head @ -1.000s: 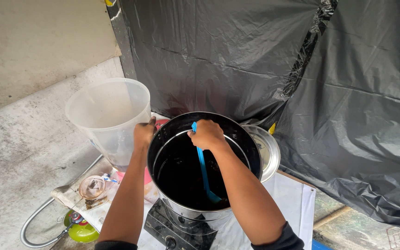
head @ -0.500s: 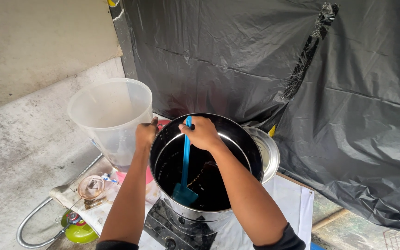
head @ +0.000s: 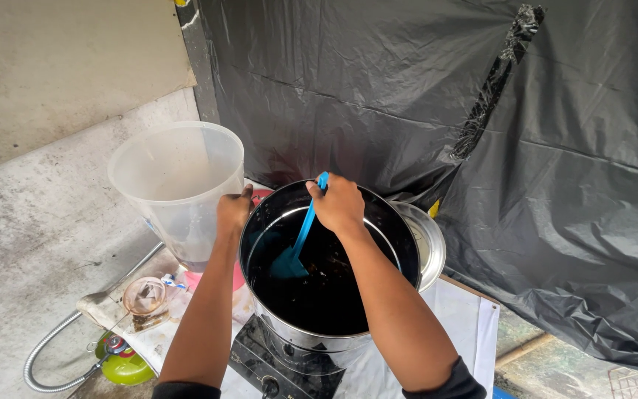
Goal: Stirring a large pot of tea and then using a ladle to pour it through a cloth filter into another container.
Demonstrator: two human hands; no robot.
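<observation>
Right hand [head: 340,203] wrapped tight round the top of a blue spatula [head: 300,240], fingers curled fully about the handle, up near the far rim of the pot. Spatula slanting down and to the left, blade sunk into the dark liquid on the pot's left side, looking tinted blue-green just under the surface. Left hand [head: 234,209] clamped on the pot's far-left rim, fingers folded over the edge, thumb side toward the bucket. Big steel pot [head: 378,222] dead centre, inner wall shining above a nearly black fill, sitting on a black stove [head: 271,362] with a round knob at the near edge. Translucent plastic bucket [head: 175,185] just left of the pot, upright, almost touching the left hand. Steel lid [head: 428,244] tucked behind the pot on the right, tilted, only its rim showing. Down at the near left: a small round glass dish [head: 144,295] on a stained white cloth [head: 149,332], a green gas canister [head: 123,366] below it, a flexible metal hose [head: 53,355] looping off across the concrete. Black plastic sheeting [head: 407,96] hanging as backdrop across the far and right side.
</observation>
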